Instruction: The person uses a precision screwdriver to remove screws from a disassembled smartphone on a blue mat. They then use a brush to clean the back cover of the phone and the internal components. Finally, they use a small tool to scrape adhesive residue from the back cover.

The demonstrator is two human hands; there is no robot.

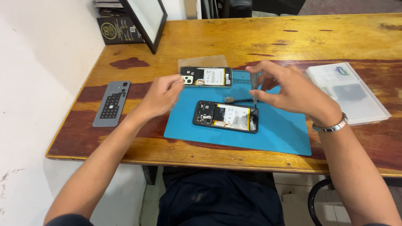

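Two opened phones lie on a blue work mat (280,125). The near phone (226,116) shows its battery and circuit board. The far phone (206,77) lies at the mat's back edge. My right hand (289,90) holds a thin screwdriver (254,90) upright, its tip just above the near phone's right end. My left hand (161,95) hovers left of the mat with its fingers pinched together near the far phone's left end; whether it holds anything I cannot tell. A small grey object with a black cable (234,100) lies between the phones.
A grey phone back cover (112,103) lies at the table's left. A clear plastic case (347,90) sits at the right. A dark-framed panel (146,21) leans at the back left beside a dark box (117,29). A chair arm (316,196) shows below the wooden table (251,37).
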